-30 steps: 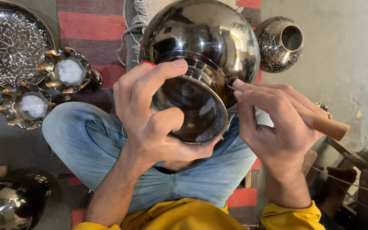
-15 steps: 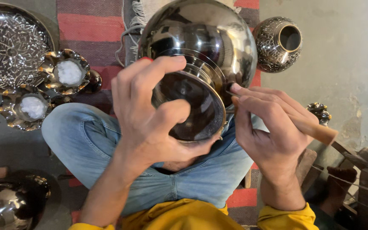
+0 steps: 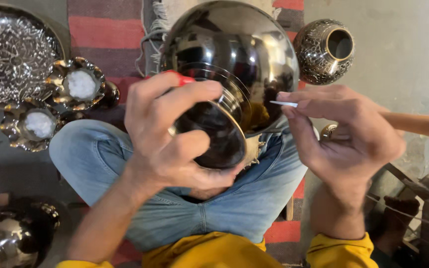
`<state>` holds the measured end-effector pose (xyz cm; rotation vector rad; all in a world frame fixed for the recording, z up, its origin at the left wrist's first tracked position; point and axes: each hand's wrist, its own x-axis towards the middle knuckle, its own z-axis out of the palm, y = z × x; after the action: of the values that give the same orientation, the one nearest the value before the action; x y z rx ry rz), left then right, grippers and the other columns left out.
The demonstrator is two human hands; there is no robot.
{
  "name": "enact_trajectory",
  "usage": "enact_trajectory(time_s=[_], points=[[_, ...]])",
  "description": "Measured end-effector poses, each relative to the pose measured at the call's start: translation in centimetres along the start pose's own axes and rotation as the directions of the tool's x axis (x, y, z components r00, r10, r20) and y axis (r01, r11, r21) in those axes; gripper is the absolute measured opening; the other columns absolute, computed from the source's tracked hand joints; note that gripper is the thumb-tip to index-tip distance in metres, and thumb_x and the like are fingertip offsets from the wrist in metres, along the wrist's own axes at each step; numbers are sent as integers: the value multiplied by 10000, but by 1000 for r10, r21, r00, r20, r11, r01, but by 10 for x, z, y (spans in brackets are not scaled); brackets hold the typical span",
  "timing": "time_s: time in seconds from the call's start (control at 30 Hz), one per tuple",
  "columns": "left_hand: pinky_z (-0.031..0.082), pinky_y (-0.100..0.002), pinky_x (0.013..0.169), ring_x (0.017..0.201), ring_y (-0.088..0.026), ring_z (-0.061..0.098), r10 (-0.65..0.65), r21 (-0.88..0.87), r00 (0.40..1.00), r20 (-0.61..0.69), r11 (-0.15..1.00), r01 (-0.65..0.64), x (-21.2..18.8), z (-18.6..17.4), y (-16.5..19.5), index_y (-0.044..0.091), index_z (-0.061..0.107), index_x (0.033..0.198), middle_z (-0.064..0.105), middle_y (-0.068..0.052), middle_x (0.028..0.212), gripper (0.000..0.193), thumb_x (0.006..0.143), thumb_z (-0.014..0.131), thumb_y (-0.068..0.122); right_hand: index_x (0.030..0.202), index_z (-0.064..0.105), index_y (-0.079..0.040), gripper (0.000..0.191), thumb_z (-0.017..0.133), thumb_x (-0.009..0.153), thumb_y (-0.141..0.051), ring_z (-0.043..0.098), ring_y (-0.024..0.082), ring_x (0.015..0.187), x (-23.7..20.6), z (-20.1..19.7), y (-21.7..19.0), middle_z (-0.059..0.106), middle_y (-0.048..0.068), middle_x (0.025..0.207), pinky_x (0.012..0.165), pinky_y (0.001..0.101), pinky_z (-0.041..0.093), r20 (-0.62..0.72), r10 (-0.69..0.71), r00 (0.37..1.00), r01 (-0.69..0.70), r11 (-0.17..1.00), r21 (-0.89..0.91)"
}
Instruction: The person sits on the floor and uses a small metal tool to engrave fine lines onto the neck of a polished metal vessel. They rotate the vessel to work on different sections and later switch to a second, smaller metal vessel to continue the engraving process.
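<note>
- Large round polished metal vase (image 3: pixel 234 59) lies tilted on the lap; surface plain, no engraving visible.
- Left hand (image 3: pixel 175 134) wraps its flared base, fingers curled tight.
- Right hand (image 3: pixel 343 134) pinches a wooden-handled engraving tool (image 3: pixel 403 121), tip at the vase's shoulder.
- Small engraved vase (image 3: pixel 323 49) stands just right of it.

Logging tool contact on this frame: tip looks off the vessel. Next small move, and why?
Probably ease the tool tip back onto the shiny metal vessel. The right hand holds the wooden-handled tool with its point just beside the curved wall, seemingly short of contact, while the left hand grips the vessel's foot, steadying it on the lap.
</note>
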<state>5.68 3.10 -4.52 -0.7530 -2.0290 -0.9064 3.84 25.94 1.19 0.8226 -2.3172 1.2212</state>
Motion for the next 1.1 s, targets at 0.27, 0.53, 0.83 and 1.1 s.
enact_trajectory(time_s=[0.27, 0.53, 0.83, 1.1], points=[[503, -549, 979, 1149, -405, 531, -205, 3, 972, -117, 978, 207, -18, 8, 23, 123, 449, 995, 555, -200, 1294, 805, 664, 1024, 577, 927, 661, 36, 186, 746, 834, 174, 748, 245, 876, 27, 0, -16, 734, 148, 963, 790, 316, 613, 185, -130, 974, 150, 984, -98], [502, -522, 1037, 1293, -460, 532, -62, -20, 992, 111, 998, 65, -13, -8, 4, 163, 472, 1026, 510, -148, 1468, 726, 738, 963, 613, 968, 667, 25, 165, 760, 903, 145, 758, 247, 963, 44, 1, -23, 744, 127, 1004, 830, 323, 613, 327, -184, 927, 264, 939, -221], [459, -493, 928, 1224, -378, 551, -46, -33, 999, 27, 998, 47, -19, 1, -1, 204, 445, 1048, 529, -60, 1466, 634, 772, 969, 430, 1007, 671, -18, 169, 774, 944, 99, 748, 223, 938, 47, 3, -30, 744, 84, 1003, 790, 298, 589, 381, -176, 908, 327, 866, -379], [434, -480, 940, 1237, -360, 550, -65, -53, 998, -7, 996, 64, -21, 5, 2, 224, 441, 1050, 543, -39, 1463, 643, 775, 980, 440, 1023, 674, -35, 204, 810, 918, 74, 746, 238, 890, 50, 1, -35, 748, 90, 1020, 751, 319, 583, 416, -167, 894, 356, 828, -433]])
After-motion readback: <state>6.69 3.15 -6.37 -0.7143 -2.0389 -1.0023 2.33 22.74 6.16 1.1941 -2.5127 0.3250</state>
